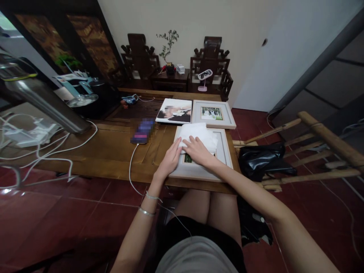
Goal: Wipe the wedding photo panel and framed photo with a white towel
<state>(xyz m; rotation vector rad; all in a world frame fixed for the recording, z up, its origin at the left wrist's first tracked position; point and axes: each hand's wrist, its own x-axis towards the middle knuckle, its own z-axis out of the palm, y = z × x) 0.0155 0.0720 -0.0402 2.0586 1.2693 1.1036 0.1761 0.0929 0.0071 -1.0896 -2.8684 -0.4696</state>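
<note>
A white picture frame (224, 153) lies flat on the near right corner of the wooden table (108, 151). My left hand (170, 159) rests on the frame's left edge, fingers flat and together. My right hand (197, 151) presses a folded white cloth (199, 134) onto the frame's glass. Only a strip of the green photo under the glass shows beside my right hand.
A second white frame (213, 113) and an unframed photo print (174, 110) lie further back. A phone (142, 131) on a white charging cable (132, 167) sits left of them. Tangled white cables (42, 148) lie at the left. A black bag (261, 159) rests on a bamboo chair (313, 151) at the right.
</note>
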